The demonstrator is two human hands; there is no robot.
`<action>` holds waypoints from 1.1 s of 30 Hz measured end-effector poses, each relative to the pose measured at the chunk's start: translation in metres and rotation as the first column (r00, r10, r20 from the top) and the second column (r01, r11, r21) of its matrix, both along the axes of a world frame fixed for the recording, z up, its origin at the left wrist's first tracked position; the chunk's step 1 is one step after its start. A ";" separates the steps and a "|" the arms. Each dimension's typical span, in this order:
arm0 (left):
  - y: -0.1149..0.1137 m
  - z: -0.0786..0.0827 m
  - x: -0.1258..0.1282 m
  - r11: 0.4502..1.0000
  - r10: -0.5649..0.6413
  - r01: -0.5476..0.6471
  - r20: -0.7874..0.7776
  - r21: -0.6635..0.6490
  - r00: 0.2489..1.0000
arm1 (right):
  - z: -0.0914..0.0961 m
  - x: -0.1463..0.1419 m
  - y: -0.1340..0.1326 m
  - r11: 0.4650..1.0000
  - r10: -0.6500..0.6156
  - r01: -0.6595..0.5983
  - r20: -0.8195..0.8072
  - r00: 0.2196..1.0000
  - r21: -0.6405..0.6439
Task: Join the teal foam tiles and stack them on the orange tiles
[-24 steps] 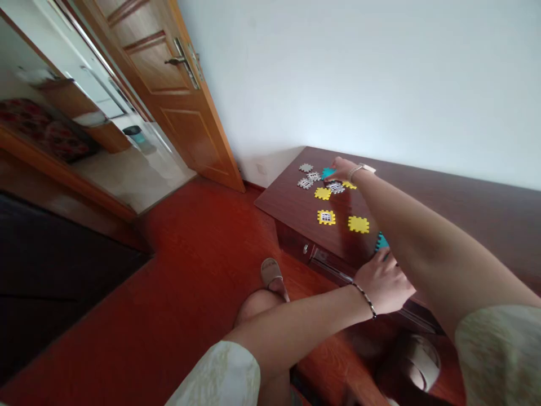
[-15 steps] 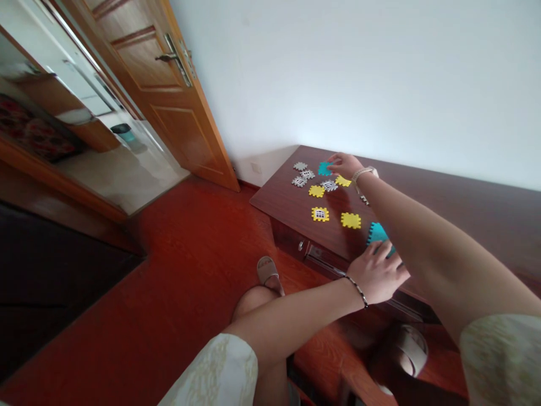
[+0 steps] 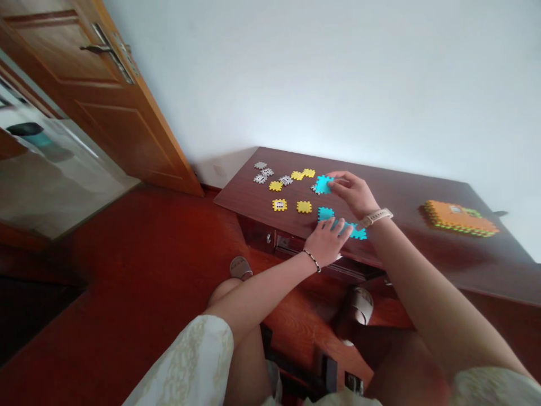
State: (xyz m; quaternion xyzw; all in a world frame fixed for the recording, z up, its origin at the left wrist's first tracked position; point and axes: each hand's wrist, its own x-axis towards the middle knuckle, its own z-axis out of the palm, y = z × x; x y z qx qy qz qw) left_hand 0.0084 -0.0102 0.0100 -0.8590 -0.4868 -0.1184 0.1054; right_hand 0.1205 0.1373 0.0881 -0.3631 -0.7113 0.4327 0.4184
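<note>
My right hand (image 3: 353, 192) pinches a blue foam puzzle tile (image 3: 323, 184) by its right edge, tilted a little above the table. My left hand (image 3: 327, 241) lies with fingers spread over more blue foam tiles (image 3: 325, 213) near the table's front edge, partly covering them. A blue toothed edge (image 3: 359, 232) shows to the right of those fingers. Left of my hands lie several yellow tiles (image 3: 304, 207), one of them a yellow tile with a white window pattern (image 3: 279, 205). Grey tiles (image 3: 260, 179), some with window patterns, sit farther left.
A stack of orange and green foam sheets (image 3: 460, 217) rests on the right of the dark wooden table (image 3: 406, 186). The white wall (image 3: 321, 84) stands behind it. A wooden door (image 3: 127, 129) is ajar at the left. Drawers (image 3: 257, 232) are under the tabletop.
My right hand has brought the blue tile from the far left part of the table back toward my left hand. My view has turned right, showing the foam stack.
</note>
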 end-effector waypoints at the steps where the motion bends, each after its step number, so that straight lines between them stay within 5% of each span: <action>1: -0.001 0.001 0.000 1.000 0.001 -0.001 0.000 -0.006 1.000 | 0.001 0.013 -0.012 1.000 -0.023 0.023 0.006 1.000 -0.002; 11: -0.001 0.000 0.004 1.000 -0.003 0.003 0.001 -0.023 1.000 | -0.013 0.087 -0.083 0.987 -0.090 0.072 -0.127 0.988 -0.140; 23: -0.001 -0.002 0.005 0.999 -0.037 0.037 0.047 -0.005 0.998 | -0.061 0.125 -0.063 0.980 -0.112 0.098 -0.071 0.991 -0.171; 33: -0.001 -0.006 0.004 0.997 -0.074 0.072 0.080 0.036 0.994 | -0.066 0.124 -0.061 0.987 -0.138 0.139 0.023 0.990 -0.080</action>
